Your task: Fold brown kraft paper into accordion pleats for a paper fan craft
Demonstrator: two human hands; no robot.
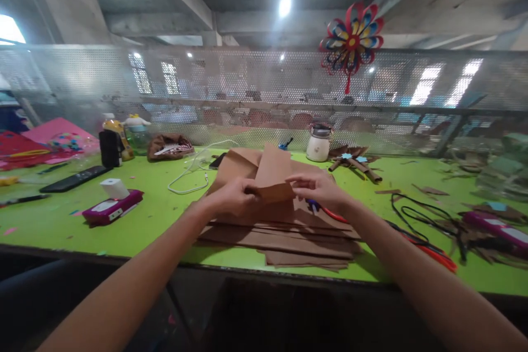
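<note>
A sheet of brown kraft paper [274, 168] stands up over a stack of similar sheets, its lower part folded toward me. My left hand [233, 196] is closed on the fold's left end, thumb against the paper. At the right end, the bent fingers of my right hand [322, 191] pinch the edge. Below both hands lies the stack of brown paper [280, 235], its layers spread unevenly. A blue-tipped tool [313, 206] and a red handle [335, 214] show partly beneath my right hand; the rest is hidden.
On the green table [152, 231] sit a purple device [111, 209] with a white block, a black remote [76, 179] and a white cable [187, 191]. A white jar [318, 146] stands behind the paper. Black cord [416, 217] and orange-red handles [437, 256] lie right.
</note>
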